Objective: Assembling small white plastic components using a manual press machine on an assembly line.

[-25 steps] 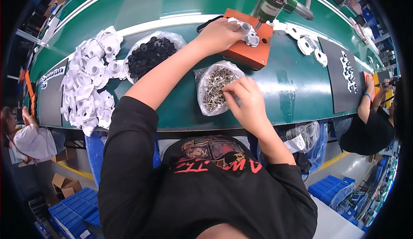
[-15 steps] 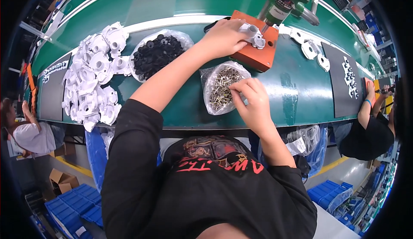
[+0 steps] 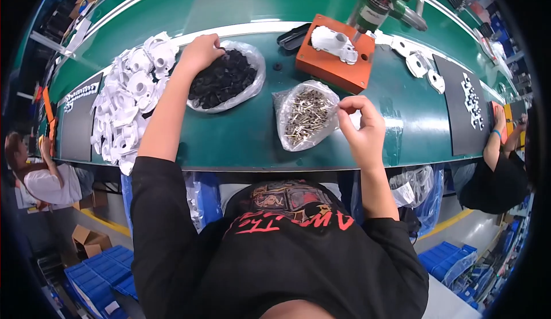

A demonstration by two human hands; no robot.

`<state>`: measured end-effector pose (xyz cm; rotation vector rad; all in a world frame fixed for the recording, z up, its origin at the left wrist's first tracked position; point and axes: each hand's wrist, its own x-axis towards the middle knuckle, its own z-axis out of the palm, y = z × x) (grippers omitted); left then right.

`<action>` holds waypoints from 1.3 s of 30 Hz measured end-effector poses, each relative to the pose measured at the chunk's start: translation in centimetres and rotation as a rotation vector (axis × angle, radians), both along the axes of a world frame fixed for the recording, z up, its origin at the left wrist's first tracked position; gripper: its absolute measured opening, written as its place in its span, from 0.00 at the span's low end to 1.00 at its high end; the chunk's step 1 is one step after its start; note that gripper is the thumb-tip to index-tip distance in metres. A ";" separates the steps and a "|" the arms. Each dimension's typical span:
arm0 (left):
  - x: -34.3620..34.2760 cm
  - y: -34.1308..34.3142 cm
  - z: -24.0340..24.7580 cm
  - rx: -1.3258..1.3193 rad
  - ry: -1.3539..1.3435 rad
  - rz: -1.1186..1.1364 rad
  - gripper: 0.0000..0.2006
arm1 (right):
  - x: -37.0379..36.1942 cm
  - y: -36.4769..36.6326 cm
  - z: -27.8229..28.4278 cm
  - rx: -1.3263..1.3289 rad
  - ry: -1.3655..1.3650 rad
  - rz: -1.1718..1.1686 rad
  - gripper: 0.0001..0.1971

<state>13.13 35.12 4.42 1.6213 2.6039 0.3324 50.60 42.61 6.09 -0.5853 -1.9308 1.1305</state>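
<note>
Standing well apart over the counter (image 3: 229, 141), the two hands are each at a different supply. The left hand (image 3: 202, 53) is at the far left edge of a clear bag (image 3: 261, 69) of black pieces (image 3: 229, 84), its fingertips bent in toward the top of the heap. The right hand (image 3: 367, 125) has thumb and forefinger drawn together at the right edge of a second plastic bag (image 3: 281, 109), filled with metal pins (image 3: 307, 118). At this size I cannot tell whether either pinch has a piece in it.

Neither hand touches the white housing (image 3: 334, 43), which lies on the orange block (image 3: 321, 69) close to the tip of the green press (image 3: 373, 3).

To pick cleanly, the left fingers should take one black piece from the top and part it from its neighbours inside the bag, so none spills; a loose piece (image 3: 278, 66) lies on the counter between the bag and the block. The right fingers do best gripping a single pin near one end, leaving the other free, and keeping off the thin film so the bag is not dragged. Both forearms should pass clear of the housing, lest it be knocked askew.
</note>
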 end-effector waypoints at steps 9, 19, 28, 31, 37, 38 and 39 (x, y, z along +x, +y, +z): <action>0.7 3.2 2.0 0.043 -0.276 -0.010 0.11 | 3.1 1.7 -0.6 -0.087 0.042 -0.105 0.05; 10.2 18.7 6.2 0.125 -0.694 -0.429 0.13 | 5.6 3.1 -1.9 -0.152 0.111 -0.168 0.05; 12.8 24.9 4.2 -0.231 -0.665 -0.492 0.10 | 11.8 4.7 -4.0 -0.222 0.083 -0.432 0.04; 12.7 25.2 4.0 -0.331 -0.510 -0.526 0.10 | 12.6 5.0 -4.6 -0.239 0.088 -0.446 0.04; 14.3 24.3 5.8 -0.329 -0.416 -0.509 0.12 | 11.6 5.1 -4.5 -0.246 0.108 -0.423 0.05; 14.2 24.5 5.5 -0.362 -0.410 -0.535 0.12 | 11.3 5.1 -4.3 -0.237 0.101 -0.406 0.05; 14.1 24.7 5.2 -0.394 -0.405 -0.559 0.13 | 11.1 5.2 -4.3 -0.235 0.100 -0.404 0.05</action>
